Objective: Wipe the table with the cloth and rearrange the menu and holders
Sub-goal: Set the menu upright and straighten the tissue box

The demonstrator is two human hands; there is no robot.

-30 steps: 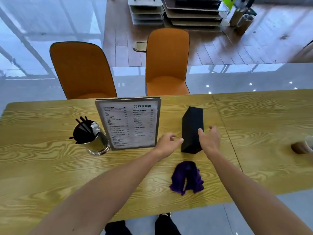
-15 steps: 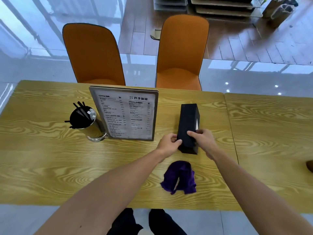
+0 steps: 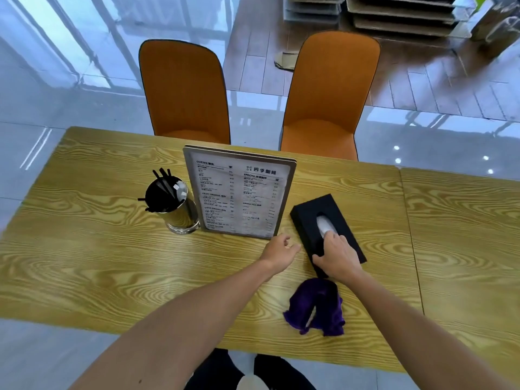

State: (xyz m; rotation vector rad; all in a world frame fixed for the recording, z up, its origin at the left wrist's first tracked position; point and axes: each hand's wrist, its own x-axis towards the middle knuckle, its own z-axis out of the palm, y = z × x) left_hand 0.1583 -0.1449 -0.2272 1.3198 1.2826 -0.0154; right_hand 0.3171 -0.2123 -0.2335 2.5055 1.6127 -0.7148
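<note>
My right hand (image 3: 337, 256) rests on the near end of the black tissue box (image 3: 326, 230), which lies flat on the bench (image 3: 84, 263) just right of the standing menu (image 3: 239, 192), fingers curled over its edge. My left hand (image 3: 280, 253) is loosely open beside it, holding nothing. I think the box is light and stiff, so I should take it by its long sides. The purple cloth (image 3: 316, 306) lies crumpled near the front edge; it is soft. The metal cup of straws (image 3: 171, 205) could tip easily. The wood surface looks smooth, the floor shiny, and two orange chairs (image 3: 185, 91) stand behind.
</note>
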